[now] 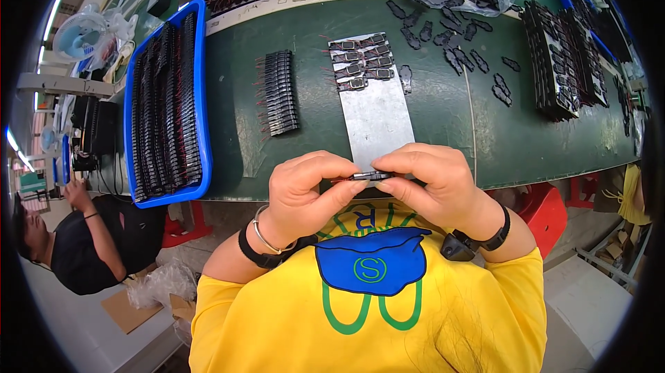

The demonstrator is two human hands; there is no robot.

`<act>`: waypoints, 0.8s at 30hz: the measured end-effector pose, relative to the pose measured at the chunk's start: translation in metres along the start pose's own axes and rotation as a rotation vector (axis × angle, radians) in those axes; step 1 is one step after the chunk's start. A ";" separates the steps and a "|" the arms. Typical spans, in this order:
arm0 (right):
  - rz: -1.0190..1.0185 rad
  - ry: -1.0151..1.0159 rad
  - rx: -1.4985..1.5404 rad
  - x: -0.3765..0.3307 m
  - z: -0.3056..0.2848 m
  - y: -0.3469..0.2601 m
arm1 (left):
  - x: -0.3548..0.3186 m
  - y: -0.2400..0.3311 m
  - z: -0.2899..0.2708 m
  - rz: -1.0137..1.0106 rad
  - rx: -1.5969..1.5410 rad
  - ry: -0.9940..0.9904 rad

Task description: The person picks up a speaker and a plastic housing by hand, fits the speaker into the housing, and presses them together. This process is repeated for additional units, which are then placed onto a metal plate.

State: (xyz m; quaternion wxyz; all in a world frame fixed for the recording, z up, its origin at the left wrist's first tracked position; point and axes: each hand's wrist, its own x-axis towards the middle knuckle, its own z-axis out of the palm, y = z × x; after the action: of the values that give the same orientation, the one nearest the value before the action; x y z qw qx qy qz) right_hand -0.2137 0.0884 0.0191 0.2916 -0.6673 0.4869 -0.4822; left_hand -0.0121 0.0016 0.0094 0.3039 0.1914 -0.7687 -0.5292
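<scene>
Both grips, left hand point(305, 189) and right hand point(433, 182), clamped on small black part point(369, 175) just below metal plate point(374, 106); press halves squarely, fingertips off the wires.

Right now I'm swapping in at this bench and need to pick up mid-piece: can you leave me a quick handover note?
Left hand and right hand: fingers of both pinch one small black part above the table edge.
Metal plate: eight finished-looking pieces at its far end, the rest bare.
Stacked row of black parts left of the plate; blue tray full further left.
Loose black covers lie far right.
Left: the held piece, and the plate's bare part.
</scene>
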 end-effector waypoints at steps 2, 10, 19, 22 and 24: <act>-0.082 0.040 -0.029 -0.001 0.002 0.003 | 0.000 0.000 0.001 0.031 0.048 0.009; -0.195 0.073 -0.057 -0.002 0.006 0.005 | 0.010 0.006 -0.003 0.194 0.167 -0.075; -0.238 0.074 -0.101 -0.001 0.011 0.006 | 0.003 0.004 0.000 0.065 0.076 -0.011; -0.270 0.020 -0.166 0.003 0.012 0.006 | 0.007 0.010 -0.008 0.216 0.263 -0.004; -0.274 -0.006 -0.159 0.005 0.015 0.006 | 0.006 0.011 -0.014 0.223 0.300 -0.028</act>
State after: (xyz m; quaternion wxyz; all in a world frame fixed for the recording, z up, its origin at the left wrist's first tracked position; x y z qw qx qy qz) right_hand -0.2021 0.0801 0.0102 0.1709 -0.7500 0.4272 -0.4752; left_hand -0.0068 -0.0071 0.0249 0.3181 0.1408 -0.8597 -0.3741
